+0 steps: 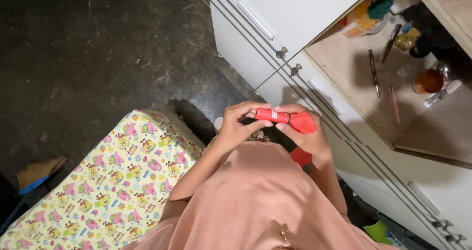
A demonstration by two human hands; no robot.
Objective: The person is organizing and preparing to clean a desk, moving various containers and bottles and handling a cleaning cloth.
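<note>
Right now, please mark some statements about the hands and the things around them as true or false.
1. Both hands hold one red object. True.
2. The left hand rests on the patterned cloth. False: it grips the red object.
3. The cabinet is white. True.
4. The counter holds only one pen. False: jars and other small items lie there too.
5. The right hand touches a cabinet knob. False: it holds the red object.

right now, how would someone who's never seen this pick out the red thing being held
Start at the white cabinet with drawers, then drop to the two hands in front of the peach-clad lap. The red object sits between the left hand and right hand: a small bright red roll, the only red thing in either hand.
</note>
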